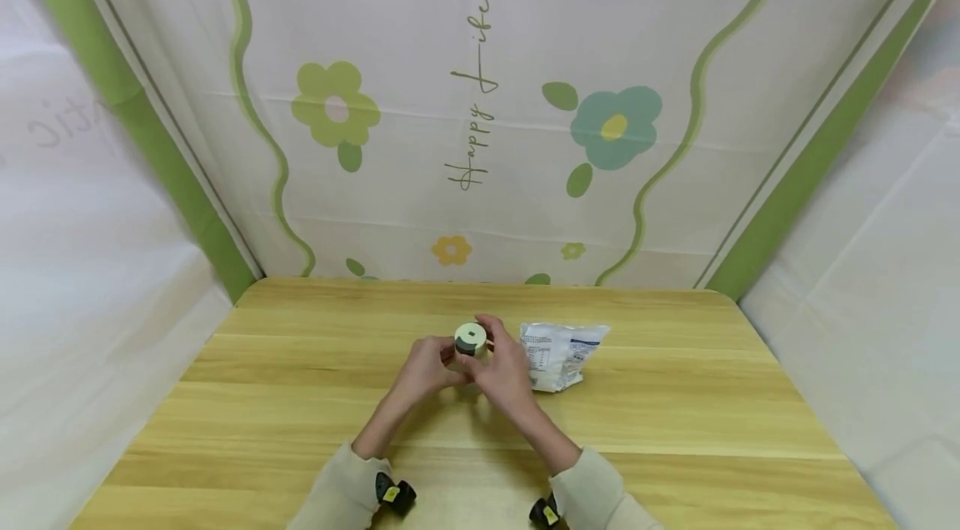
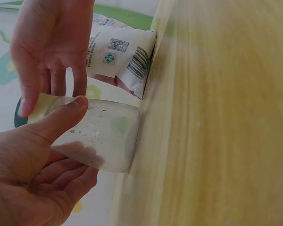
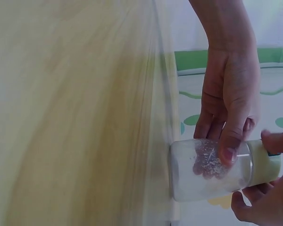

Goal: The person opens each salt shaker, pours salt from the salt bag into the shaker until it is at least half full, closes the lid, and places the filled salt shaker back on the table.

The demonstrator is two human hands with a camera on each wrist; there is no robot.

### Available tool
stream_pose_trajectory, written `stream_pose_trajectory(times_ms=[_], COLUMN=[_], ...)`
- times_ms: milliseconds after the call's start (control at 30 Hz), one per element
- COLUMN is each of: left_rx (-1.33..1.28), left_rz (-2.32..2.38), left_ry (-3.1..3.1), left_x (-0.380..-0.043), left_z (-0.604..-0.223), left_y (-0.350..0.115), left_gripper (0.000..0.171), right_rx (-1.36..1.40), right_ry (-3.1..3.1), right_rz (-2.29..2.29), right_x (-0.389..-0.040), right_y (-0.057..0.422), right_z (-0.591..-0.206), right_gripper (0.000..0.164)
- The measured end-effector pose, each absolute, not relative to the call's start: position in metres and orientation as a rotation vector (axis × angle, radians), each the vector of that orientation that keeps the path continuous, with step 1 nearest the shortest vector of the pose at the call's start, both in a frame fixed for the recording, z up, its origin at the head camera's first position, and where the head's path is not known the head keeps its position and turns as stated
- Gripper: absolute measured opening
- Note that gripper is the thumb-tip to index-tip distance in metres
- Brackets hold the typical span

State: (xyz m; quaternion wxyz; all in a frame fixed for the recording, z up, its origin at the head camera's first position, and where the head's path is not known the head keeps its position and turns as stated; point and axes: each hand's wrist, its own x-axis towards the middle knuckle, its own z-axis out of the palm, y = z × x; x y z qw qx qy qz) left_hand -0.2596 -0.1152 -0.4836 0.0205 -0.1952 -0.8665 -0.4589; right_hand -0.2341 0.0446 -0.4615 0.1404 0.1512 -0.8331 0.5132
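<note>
A clear jar (image 2: 108,136) with a few pale specks inside stands upright on the table. Its cream lid (image 1: 471,332) has a dark green section and a small dark mark in the middle of the top. My left hand (image 1: 425,367) grips the jar's body, thumb on the near side and fingers behind. On the other side, my right hand (image 1: 506,367) holds the lid between thumb and fingers. The hands hide most of the jar's body in the head view. Right of the right hand stands a white printed packet (image 1: 555,357), apart from the jar.
The wooden table (image 1: 300,397) has light yellow grain and rounded far corners. A white cloth (image 1: 412,38) with printed flowers hangs behind it, and white cloth panels rise at both sides. A black wrist camera (image 1: 395,495) sits at the left sleeve.
</note>
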Motion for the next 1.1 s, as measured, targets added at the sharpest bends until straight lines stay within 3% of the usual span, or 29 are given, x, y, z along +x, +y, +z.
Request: stream_pose_trajectory(times_ms=[267, 700, 1100], left_rx=[-0.644, -0.644, -0.618], left_rz=[-1.470, -1.483, -1.496], left_ry=[-2.653, -2.657, -2.673], left_x=[-0.2591, -0.2602, -0.2587], left_z=[-0.4862, -0.4853, -0.4847], left_y=[-0.1139, -0.1147, -0.1157], left_gripper=[0.027, 0.030, 0.026], right_rx=[0.371, 0.434, 0.373], right_ry=[-2.444, -2.507, -2.488], right_rz=[1.366, 1.374, 1.402], right_x=[-0.2352, -0.2357, -0.2351], right_y=[0.0423, 0.0453, 0.0421], right_z=[-0.4613, -0.4592, -0.4596], right_gripper=[0.055, 0.070, 0.065])
